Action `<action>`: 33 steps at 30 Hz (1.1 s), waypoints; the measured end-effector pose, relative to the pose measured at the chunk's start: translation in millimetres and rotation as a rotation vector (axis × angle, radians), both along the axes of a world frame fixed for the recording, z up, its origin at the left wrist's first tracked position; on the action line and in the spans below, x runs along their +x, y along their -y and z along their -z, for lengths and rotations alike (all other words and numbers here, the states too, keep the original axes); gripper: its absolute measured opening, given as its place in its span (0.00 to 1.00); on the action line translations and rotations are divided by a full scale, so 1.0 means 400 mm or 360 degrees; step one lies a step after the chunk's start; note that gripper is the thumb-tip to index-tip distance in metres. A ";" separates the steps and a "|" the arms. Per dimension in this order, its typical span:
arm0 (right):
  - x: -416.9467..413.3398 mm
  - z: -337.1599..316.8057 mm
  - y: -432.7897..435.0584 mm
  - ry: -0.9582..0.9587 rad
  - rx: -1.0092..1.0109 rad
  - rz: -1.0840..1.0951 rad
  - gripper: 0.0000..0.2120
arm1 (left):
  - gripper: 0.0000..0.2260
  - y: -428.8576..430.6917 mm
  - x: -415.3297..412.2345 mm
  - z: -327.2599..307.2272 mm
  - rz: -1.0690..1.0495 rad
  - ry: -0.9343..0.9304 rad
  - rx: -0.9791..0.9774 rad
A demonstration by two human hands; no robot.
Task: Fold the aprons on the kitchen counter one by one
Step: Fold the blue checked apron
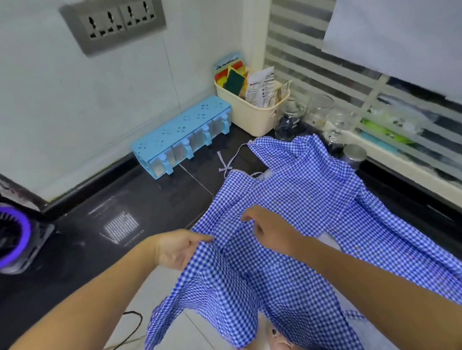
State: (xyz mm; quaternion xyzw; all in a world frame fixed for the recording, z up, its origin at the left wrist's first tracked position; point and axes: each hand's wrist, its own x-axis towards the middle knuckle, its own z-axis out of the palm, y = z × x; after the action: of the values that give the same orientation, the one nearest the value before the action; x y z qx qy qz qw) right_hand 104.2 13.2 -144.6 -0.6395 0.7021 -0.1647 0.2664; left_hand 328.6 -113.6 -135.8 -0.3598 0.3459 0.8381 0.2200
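Apron [299,198], blue-and-white checked, rumpled on the black counter [146,205], lower part hanging off.
Your left hand [179,248] pinches its side edge; your right hand [273,232] curls over the cloth, grip unclear.

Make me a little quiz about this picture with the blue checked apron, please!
1. True or false: the apron hangs partly over the edge of the counter.
2. What stands just left of the cream basket? A) blue spice rack B) toaster C) kettle
3. Fill in: the left hand pinches the ____.
Key: 1 true; 2 A; 3 apron.
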 end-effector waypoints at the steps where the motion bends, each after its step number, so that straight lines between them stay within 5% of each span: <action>1: 0.016 -0.010 -0.020 0.0131 -0.0071 0.0044 0.14 | 0.17 -0.008 -0.018 0.002 -0.0092 0.0003 -0.0027; 5: 0.048 -0.055 -0.094 0.0324 -0.0238 0.0058 0.05 | 0.21 -0.025 -0.080 0.012 -0.0245 0.0004 -0.0075; 10: 0.063 -0.037 -0.163 -0.0172 -0.0229 -0.0642 0.36 | 0.21 -0.017 -0.122 0.043 -0.0479 0.0101 -0.0021; 14: 0.072 0.030 -0.176 -0.0896 -0.0375 -0.0758 0.57 | 0.19 -0.014 -0.137 0.053 -0.0723 0.0177 -0.0024; 19: 0.052 0.105 -0.178 -0.1189 -0.0637 -0.0500 0.47 | 0.19 -0.005 -0.143 0.067 -0.0827 0.0252 -0.0038; 23: 0.002 0.124 -0.172 -0.1115 -0.0440 -0.0597 0.39 | 0.23 -0.012 -0.160 0.066 -0.0866 0.0189 -0.0049; 26: -0.041 0.150 -0.178 -0.0882 -0.0137 -0.0515 0.32 | 0.30 -0.019 -0.167 0.050 -0.0441 0.0137 -0.0229; 30: -0.077 0.182 -0.196 -0.0627 0.0059 -0.0506 0.30 | 0.26 -0.040 -0.153 0.071 0.0632 0.0081 -0.1071; 33: -0.080 0.173 -0.187 -0.0581 0.0115 -0.0511 0.30 | 0.27 -0.069 -0.141 0.098 0.0873 0.0035 -0.1378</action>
State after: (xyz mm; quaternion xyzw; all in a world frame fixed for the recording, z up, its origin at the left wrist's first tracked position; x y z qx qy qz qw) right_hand 72.4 87.9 -213.8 -0.7522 0.6333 0.0233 0.1807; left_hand 272.1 -86.1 -175.0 -0.3228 0.7406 0.5258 0.2662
